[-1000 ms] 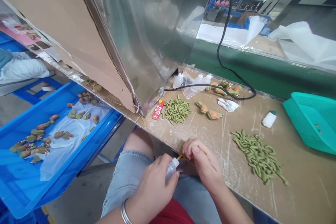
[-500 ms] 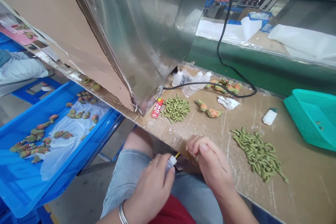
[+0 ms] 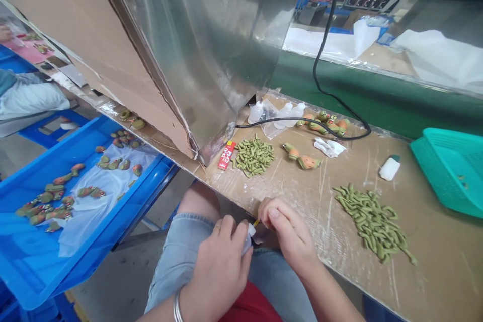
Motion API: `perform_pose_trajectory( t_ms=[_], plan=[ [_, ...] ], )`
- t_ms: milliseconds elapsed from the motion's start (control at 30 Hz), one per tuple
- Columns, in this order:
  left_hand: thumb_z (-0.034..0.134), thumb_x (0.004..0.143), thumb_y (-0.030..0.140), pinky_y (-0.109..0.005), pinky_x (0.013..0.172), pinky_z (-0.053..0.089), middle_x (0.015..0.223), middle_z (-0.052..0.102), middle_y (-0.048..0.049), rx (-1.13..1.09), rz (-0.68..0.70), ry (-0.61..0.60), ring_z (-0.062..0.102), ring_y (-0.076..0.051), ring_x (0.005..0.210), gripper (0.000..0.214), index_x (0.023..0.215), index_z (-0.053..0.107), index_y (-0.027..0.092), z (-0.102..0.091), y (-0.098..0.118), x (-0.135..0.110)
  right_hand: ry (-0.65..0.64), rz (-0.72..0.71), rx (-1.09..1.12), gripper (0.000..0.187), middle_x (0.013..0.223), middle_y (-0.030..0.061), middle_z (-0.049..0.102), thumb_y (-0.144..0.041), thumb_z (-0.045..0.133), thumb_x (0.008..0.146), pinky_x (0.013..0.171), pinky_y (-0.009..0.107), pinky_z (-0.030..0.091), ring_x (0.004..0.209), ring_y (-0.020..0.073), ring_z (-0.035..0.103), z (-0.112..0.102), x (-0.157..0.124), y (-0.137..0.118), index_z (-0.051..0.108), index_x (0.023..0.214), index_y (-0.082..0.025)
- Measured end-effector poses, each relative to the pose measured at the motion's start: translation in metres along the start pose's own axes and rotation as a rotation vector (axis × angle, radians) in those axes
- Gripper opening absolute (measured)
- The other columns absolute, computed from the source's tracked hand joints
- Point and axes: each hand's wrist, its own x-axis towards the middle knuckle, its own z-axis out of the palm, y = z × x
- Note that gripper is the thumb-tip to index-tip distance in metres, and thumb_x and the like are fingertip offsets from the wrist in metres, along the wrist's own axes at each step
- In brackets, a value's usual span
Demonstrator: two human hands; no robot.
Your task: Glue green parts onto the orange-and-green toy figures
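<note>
My left hand point(image 3: 223, 259) is wrapped round a small squeeze bottle point(image 3: 249, 237) with a white cap and a thin yellow tip, held over my lap. Close by, the fingers of my right hand point(image 3: 285, 226) are pinched together at the table's front edge, near the bottle's tip. What they hold, if anything, is hidden. On the table beyond my hands lies a pile of small curved green pieces point(image 3: 254, 156), and a larger pile of green pieces point(image 3: 372, 221) lies to the right. Two green-and-orange figure parts point(image 3: 302, 157) lie between the piles.
A red packet point(image 3: 226, 156) lies beside the smaller pile. White bottles point(image 3: 285, 114), a black cable point(image 3: 339, 136) and a crumpled tissue point(image 3: 330, 148) are farther back. A teal basket point(image 3: 445, 171) stands right; a blue tray point(image 3: 22, 261) of figure parts sits left. A metal panel point(image 3: 211, 50) rises ahead.
My right hand has moved left, closer to the bottle's tip. My left hand keeps the bottle and has turned slightly, with its fingers lying further over it.
</note>
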Motion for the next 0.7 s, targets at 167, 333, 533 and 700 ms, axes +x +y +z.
perform_pose_trajectory(
  t_ms=[167, 333, 533, 700],
  plan=[
    [0.04, 0.087, 0.018, -0.044, 0.073, 0.05, 0.1, 0.053, -0.0086, 0.061, 0.021, 0.025, 0.053, -0.029, 0.091, 0.034, 0.12, 0.047, 0.021, 0.001, -0.002, 0.0, 0.013, 0.018, 0.006, 0.03, 0.068, 0.0011, 0.048, -0.036, 0.04, 0.094, 0.06, 0.029, 0.035, 0.066, 0.0177, 0.046, -0.006, 0.004, -0.002, 0.05, 0.072, -0.02],
    [0.037, 0.087, 0.013, -0.048, 0.071, 0.049, 0.097, 0.054, -0.0106, 0.047, 0.016, 0.041, 0.052, -0.031, 0.087, 0.037, 0.121, 0.049, 0.021, 0.0, -0.003, 0.0, -0.063, 0.062, -0.009, 0.031, 0.065, 0.0004, 0.047, -0.037, 0.042, 0.094, 0.059, 0.029, 0.033, 0.063, 0.0167, 0.044, -0.004, 0.005, 0.0, 0.052, 0.07, -0.019],
    [0.05, 0.084, 0.024, -0.04, 0.073, 0.051, 0.098, 0.06, -0.0071, -0.196, 0.0, 0.038, 0.059, -0.027, 0.089, 0.03, 0.114, 0.052, 0.025, -0.009, -0.005, 0.001, 0.117, 0.065, 0.075, 0.017, 0.072, -0.0014, 0.048, -0.035, 0.046, 0.093, 0.065, 0.028, 0.034, 0.068, 0.0158, 0.044, -0.007, 0.005, -0.006, 0.053, 0.085, -0.022],
    [0.052, 0.084, 0.026, -0.03, 0.076, 0.05, 0.097, 0.065, -0.0023, -0.429, 0.045, 0.02, 0.061, -0.019, 0.088, 0.023, 0.107, 0.051, 0.026, -0.022, -0.002, 0.0, 0.212, 0.155, 0.182, 0.007, 0.082, -0.0017, 0.054, -0.025, 0.054, 0.089, 0.07, 0.028, 0.039, 0.073, 0.015, 0.05, -0.016, 0.002, -0.024, 0.048, 0.092, -0.026]
  ],
)
